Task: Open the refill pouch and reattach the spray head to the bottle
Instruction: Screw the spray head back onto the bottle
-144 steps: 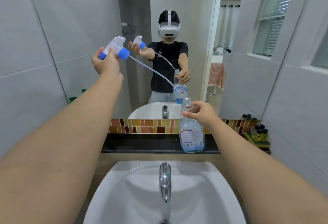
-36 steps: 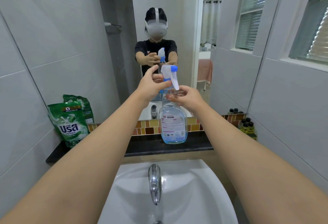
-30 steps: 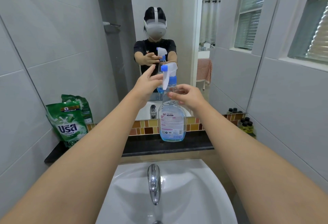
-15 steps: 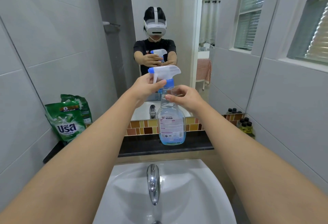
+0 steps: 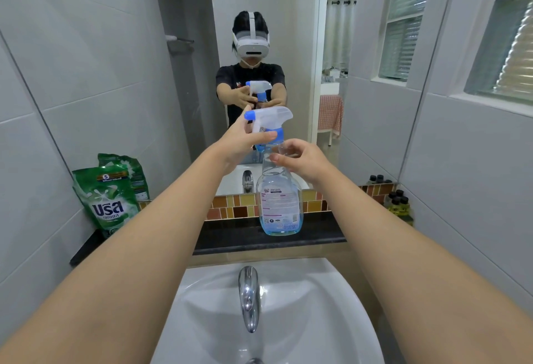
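A clear spray bottle (image 5: 279,205) with a little blue liquid at its bottom stands upright on the black ledge (image 5: 230,238). The white and blue spray head (image 5: 268,121) sits on top of the bottle's neck, nozzle pointing left. My left hand (image 5: 240,142) grips the spray head at its blue collar, thumb across the front. My right hand (image 5: 300,157) holds the bottle's neck just below the collar. A green refill pouch (image 5: 106,200) stands upright at the ledge's left end, away from both hands.
A white basin (image 5: 268,314) with a chrome tap (image 5: 249,295) lies below the ledge. The mirror (image 5: 268,46) behind reflects a person and the bottle. Several small dark-capped bottles (image 5: 399,202) stand at the ledge's right end. Tiled walls close in on both sides.
The spray head went from held high with its tube above the bottle to seated on the neck. Over the last second my left hand turned it, the nozzle swinging round to the left.
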